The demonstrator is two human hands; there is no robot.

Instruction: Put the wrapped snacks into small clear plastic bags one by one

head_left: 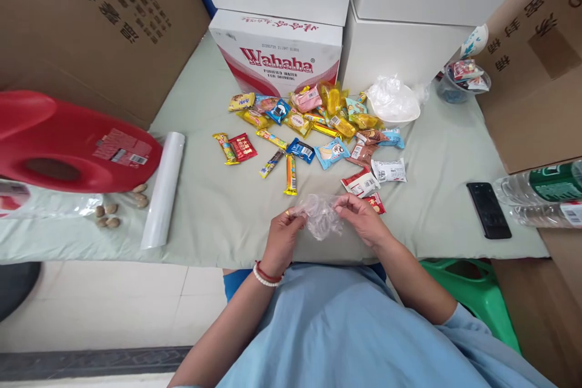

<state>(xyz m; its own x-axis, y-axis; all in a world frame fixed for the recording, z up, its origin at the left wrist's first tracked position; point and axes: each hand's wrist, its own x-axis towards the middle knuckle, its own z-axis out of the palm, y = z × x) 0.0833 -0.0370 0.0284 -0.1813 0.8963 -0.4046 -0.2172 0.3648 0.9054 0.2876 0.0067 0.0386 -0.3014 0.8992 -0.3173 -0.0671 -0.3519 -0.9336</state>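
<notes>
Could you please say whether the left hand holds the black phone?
No, the left hand holds crumpled clear plastic film, while the black rectangular phone lies apart on the pale green tablecloth.

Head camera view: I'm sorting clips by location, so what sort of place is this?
Indoors, probably a storeroom or makeshift work corner: a cloth-covered table bears scattered wrapped snacks, a Wahaha water carton stands behind them, and the floor is tiled.

Bright light covers the table [213, 212], shadows are soft, the clear plastic [324, 218] has shiny spots, and the left brown box [86, 48] looks stretched.
</notes>
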